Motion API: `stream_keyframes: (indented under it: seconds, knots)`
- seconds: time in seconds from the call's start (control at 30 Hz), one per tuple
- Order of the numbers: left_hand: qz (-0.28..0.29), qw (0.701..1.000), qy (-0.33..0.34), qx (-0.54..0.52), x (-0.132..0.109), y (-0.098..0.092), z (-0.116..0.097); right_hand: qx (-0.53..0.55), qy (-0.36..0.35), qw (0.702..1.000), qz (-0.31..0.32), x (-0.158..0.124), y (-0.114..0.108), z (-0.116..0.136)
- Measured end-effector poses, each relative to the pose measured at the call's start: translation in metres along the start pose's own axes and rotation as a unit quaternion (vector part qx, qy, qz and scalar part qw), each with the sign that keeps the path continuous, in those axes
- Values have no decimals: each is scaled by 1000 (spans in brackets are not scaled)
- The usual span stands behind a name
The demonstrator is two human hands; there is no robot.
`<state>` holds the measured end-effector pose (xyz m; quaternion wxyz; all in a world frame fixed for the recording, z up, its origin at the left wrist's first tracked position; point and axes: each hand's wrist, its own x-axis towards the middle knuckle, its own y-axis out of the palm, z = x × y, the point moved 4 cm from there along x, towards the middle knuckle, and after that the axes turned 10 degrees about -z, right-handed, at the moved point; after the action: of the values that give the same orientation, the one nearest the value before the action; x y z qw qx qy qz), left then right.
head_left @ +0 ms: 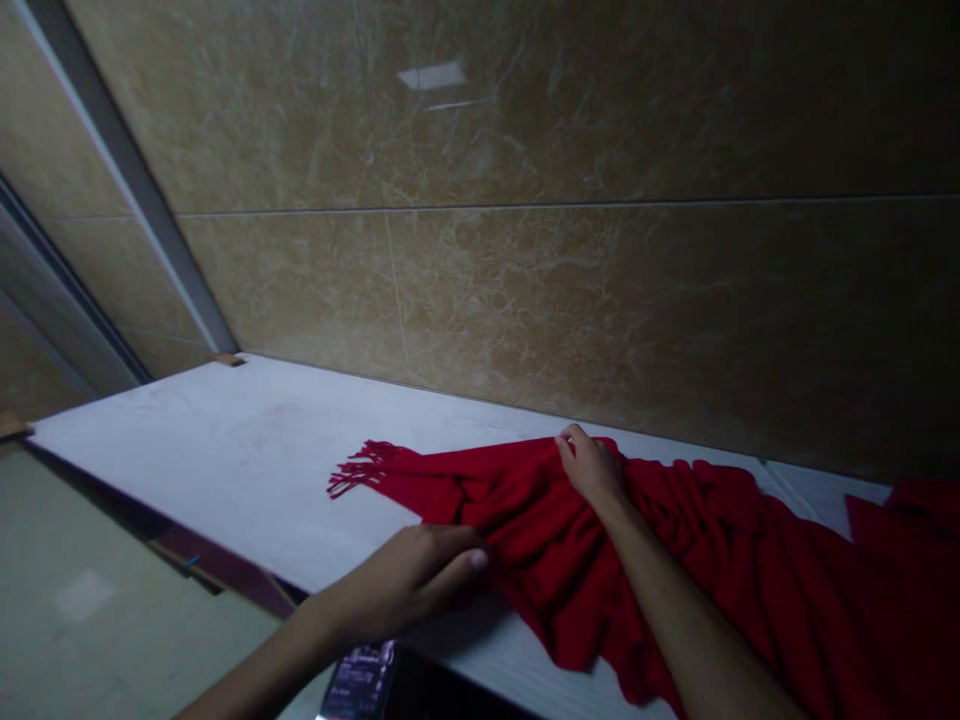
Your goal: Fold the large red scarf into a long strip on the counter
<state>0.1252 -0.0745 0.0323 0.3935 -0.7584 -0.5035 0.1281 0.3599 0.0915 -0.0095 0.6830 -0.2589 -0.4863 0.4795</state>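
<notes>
A red fringed scarf (540, 520) lies crumpled along a white tabletop, its tasselled end pointing left. My left hand (420, 575) is at the scarf's near edge, fingers closed on the cloth with the thumb on top; its fingertips are partly hidden. Farther back, my right hand (592, 468) pinches the scarf's far edge close to the wall. Between the two hands the fabric hangs in loose folds. More of the red cloth spreads beneath and beyond my right forearm to the right side of the view.
The long white tabletop (292, 440) runs against a brown marbled tile wall (525, 290). Below the near edge is a dark device with a lit screen (360, 680). A grey metal post (142, 190) stands at the back left, and pale floor (112, 590) shows at lower left.
</notes>
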Motion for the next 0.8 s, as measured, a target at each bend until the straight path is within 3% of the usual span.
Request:
stream_keyframes:
  seconds: [0.1,0.23,0.43,0.5,0.6,0.7,0.8]
  knots:
    - [-50,997,23,55,10,-12,1,-2,0,1000,-6,1,-4,-3]
    - [-83,980,124,132,22,-2,7,-5,-1,1000,-16,0,-6,-3]
    - [34,962,201,183,45,39,5,1,-20,999,-50,1,-11,5]
    - [68,958,214,179,53,55,-3,30,-67,993,-89,2,-13,10]
    - [98,950,230,185,63,80,-20,115,-195,966,-123,0,-9,17]
    - [111,945,246,184,72,99,-32,164,-262,951,-25,-5,12,16]
    - [129,947,268,124,79,97,-33,143,-233,958,83,-7,31,6]
